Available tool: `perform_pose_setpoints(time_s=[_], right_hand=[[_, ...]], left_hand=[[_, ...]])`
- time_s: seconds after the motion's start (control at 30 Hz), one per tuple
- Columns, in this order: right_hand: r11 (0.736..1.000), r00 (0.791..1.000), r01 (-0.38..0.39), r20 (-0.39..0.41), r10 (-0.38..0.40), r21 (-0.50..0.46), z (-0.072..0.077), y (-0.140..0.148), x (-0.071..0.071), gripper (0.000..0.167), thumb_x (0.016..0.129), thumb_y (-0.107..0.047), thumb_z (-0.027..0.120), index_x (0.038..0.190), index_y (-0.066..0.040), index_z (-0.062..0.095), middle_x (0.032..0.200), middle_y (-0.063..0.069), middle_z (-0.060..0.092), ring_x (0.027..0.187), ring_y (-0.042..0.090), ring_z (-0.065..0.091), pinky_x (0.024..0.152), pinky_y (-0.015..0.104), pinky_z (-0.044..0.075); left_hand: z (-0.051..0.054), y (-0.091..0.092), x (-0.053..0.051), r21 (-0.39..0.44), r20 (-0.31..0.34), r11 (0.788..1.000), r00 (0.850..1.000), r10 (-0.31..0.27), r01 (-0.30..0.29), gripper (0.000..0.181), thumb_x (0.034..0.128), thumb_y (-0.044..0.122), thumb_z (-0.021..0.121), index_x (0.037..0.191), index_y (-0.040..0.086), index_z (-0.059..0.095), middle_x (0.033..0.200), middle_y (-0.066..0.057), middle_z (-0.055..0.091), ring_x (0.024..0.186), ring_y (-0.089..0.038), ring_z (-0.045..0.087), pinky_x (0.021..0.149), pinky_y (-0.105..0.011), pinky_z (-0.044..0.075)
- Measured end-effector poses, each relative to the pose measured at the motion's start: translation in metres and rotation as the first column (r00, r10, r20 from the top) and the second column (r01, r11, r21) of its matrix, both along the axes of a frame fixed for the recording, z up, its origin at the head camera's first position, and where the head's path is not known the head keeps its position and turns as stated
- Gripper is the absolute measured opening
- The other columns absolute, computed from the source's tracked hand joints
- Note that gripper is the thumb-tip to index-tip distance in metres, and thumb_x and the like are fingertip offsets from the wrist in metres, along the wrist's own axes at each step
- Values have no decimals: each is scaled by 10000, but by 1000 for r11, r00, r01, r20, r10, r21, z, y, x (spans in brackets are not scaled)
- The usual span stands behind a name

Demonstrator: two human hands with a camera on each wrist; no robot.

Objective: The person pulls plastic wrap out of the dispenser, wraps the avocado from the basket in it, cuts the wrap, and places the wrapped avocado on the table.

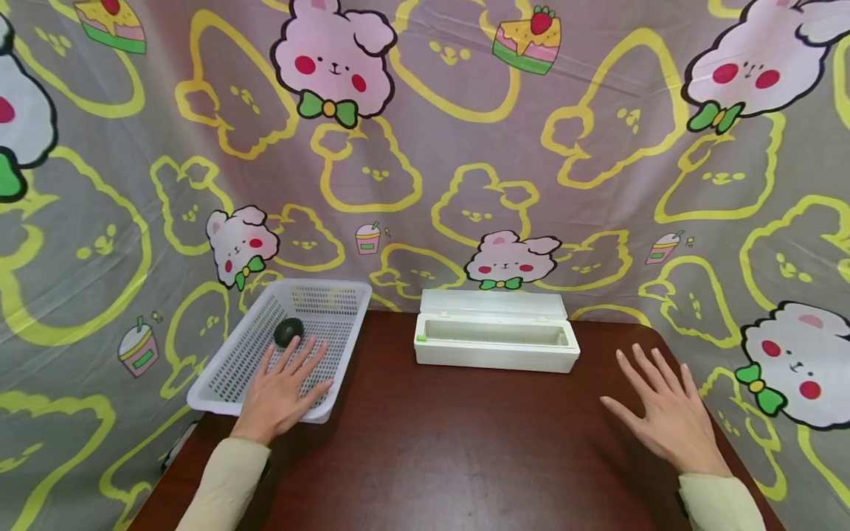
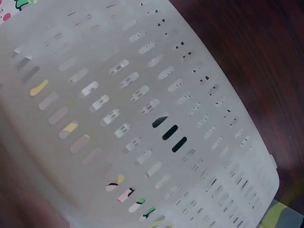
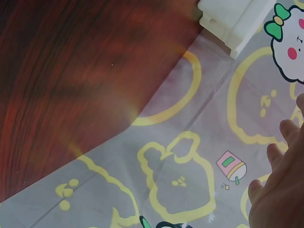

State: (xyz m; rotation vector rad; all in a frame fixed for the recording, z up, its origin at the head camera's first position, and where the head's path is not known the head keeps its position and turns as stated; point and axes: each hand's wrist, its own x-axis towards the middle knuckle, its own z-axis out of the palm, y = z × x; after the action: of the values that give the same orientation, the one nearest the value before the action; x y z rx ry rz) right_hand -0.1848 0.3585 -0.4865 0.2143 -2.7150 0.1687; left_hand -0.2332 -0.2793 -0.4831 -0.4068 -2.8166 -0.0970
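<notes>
My left hand (image 1: 282, 391) hovers at the near right part of a white slotted plastic basket (image 1: 229, 372), fingers spread and holding nothing. Just beyond its fingertips a dark green, rounded fruit like an avocado (image 1: 288, 332) lies inside the basket. Up close, the left wrist view shows the basket's slotted wall (image 2: 223, 161), with something dark behind a few slots. My right hand (image 1: 674, 420) is over the table's right side, fingers spread, with nothing in it. In the right wrist view its fingers (image 3: 274, 156) show at the right edge.
A long white box (image 1: 494, 356) stands at the back middle of the dark brown table (image 1: 458, 442), its lid (image 1: 491, 303) raised and a narrow trough inside. Patterned cloth (image 1: 398, 184) hangs close behind the table and along both sides.
</notes>
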Motion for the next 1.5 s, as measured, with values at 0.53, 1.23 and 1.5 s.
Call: perform_pose_setpoints(time_s=[0.53,1.23,1.5], right_hand=[[981,994,-18,100,38,-195,4,-7,-22,845,991,-568,609,1660,-198,250,1659,212,310,1468,498,313,1172,695,210],[912,950,58,303,74,-406,2,-44,-96,698,1061,-601,430,1448,-38,573,1179,205,500,939,314,566,800,462,464],[938,943,57,327,62,-341,0,-53,-116,685,1065,-578,438,1399,-6,616,1078,194,515,847,275,572,742,442,483]], left_hand=[[23,53,-16,117,45,993,999,-25,19,685,1043,558,492,1622,214,366,1681,-83,347,1546,-351,325,1249,-606,219],[-2,187,-93,392,102,917,987,-120,71,339,1057,376,586,1250,142,737,1188,-72,638,1043,-264,608,856,-482,545],[-7,204,-110,229,101,971,990,-95,70,303,1051,398,592,1176,183,763,1109,-55,598,1047,-261,596,816,-474,569]])
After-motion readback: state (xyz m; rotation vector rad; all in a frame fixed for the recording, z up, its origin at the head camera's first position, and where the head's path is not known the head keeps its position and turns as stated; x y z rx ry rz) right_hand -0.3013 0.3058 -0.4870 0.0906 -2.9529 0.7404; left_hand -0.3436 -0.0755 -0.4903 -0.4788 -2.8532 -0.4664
